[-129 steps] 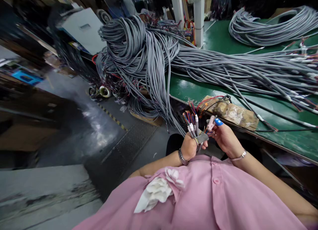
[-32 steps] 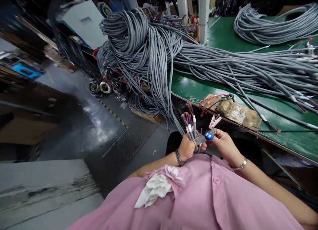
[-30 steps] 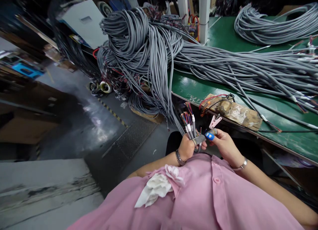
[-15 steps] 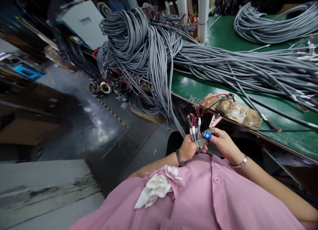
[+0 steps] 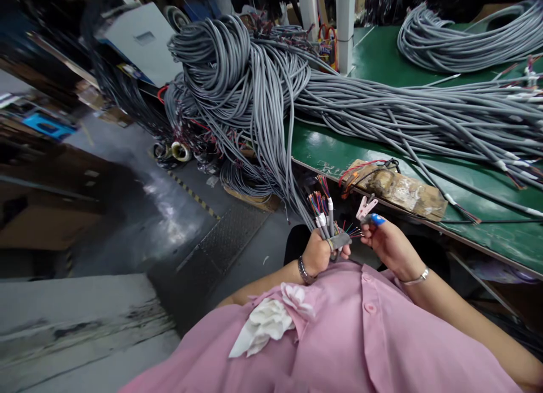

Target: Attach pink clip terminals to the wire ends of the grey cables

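My left hand [image 5: 319, 251] is closed around a bundle of grey cables [image 5: 326, 228] near my waist. Bright multicoloured wire ends [image 5: 317, 202] and white bands top several of them. A grey cover wraps my left thumb. From one held cable, thin coloured wires [image 5: 351, 230] fan out to the right. My right hand [image 5: 388, 243], blue wrap on its thumb, is just right of this fan, thumb and fingers drawn together; what they hold, if anything, is too small to make out. A pale pink clothespin [image 5: 365, 208] shows just above the right fingertips.
A long spread of grey cables [image 5: 403, 107] lies across the green bench [image 5: 322, 144], with some hanging over its left end. Close to the front edge sits a taped wooden block [image 5: 394, 189] with red and black leads. Another cable coil [image 5: 466, 42] rests behind.
My right hand has moved right, away from the left hand, and the fanned wires now show between them. My left hand and its cable bundle have shifted slightly left.
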Demonstrator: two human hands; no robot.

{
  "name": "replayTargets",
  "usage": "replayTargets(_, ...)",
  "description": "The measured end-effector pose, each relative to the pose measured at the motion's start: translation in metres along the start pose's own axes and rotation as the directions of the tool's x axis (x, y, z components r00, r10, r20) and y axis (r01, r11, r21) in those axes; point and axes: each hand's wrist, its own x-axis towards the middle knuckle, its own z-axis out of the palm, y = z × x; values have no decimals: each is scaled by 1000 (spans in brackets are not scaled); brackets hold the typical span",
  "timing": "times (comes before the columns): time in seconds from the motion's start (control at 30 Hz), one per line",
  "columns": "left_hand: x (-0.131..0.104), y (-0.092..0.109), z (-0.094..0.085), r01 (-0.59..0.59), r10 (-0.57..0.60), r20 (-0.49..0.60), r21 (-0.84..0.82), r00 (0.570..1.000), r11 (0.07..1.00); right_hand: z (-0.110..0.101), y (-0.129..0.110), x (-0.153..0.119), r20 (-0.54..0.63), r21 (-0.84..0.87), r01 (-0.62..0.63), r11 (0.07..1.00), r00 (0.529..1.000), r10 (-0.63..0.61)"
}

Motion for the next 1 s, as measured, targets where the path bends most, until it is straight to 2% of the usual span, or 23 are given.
replayTargets(0.13,3,5,1,11,-10,26,-69,1000,998,-7,-7,11,-12,13,-31,999,999,31)
replayTargets(0.37,16,18,9,57,-40,151,-115,988,992,12,-19,24,133,-74,76,994,989,-66)
replayTargets(0.73,24,14,16,162,-150,167,-60,974,985,21,-15,24,54,-31,142,989,989,-140)
replayTargets(1.0,21,14,12,101,-93,173,-38,981,994,21,-15,21,57,44,90,995,994,-92)
